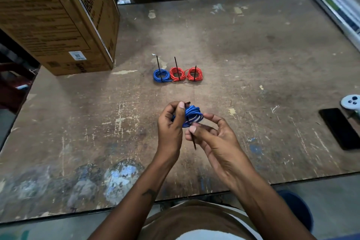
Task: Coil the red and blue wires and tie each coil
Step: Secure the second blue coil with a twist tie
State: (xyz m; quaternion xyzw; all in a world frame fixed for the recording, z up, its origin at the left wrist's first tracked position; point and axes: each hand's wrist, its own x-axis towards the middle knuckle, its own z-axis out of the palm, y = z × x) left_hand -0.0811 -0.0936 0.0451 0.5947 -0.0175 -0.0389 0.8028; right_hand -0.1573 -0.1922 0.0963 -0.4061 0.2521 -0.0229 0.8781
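Spreading under everything is the worn wooden table (253, 48), scuffed and blotched with pale paint near my edge. On its far left corner stands a big cardboard box (54, 17), tilted in my view, well apart from my work. Along the far right edge lies a long pack of pale tubes (339, 8). On the right side of the table, a black phone (340, 128) lies flat with a white controller (350, 101) just beyond it, both away from my hands.

Nothing lies between me and the row in the middle of the table: a tied blue coil (161, 75) on the left, a red coil (177, 73) touching it, and a second red coil (194, 74) beside that, each with a black tie tail sticking up from it.

Nearer to me, above the table, my left hand (171, 122) grips a blue wire coil (191, 116), fingers curled round its left side and the thumb pointing up beside the small black end at the top. My right hand (212, 134) pinches the black tie (193, 141) between thumb and forefinger just below the coil; the tie crosses the coil and its loose end hangs down past my thumb.
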